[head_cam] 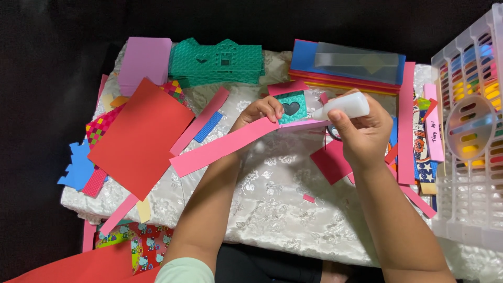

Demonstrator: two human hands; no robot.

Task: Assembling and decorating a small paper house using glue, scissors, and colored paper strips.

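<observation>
Now right hand around glue bottle, left hand on pink strip.

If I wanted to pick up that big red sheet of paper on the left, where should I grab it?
Probably by the lower left corner of the red sheet, coming from the left. That corner lies over the woven strip and blue cutout, so it should lift easily. Its right edge sits against pink strips.

Your two forearms reach forward and lean toward each other. Your left hand is bent at the wrist with the fingers curled in a pinch. Your right hand is closed in a grip, thumb on top.
</observation>
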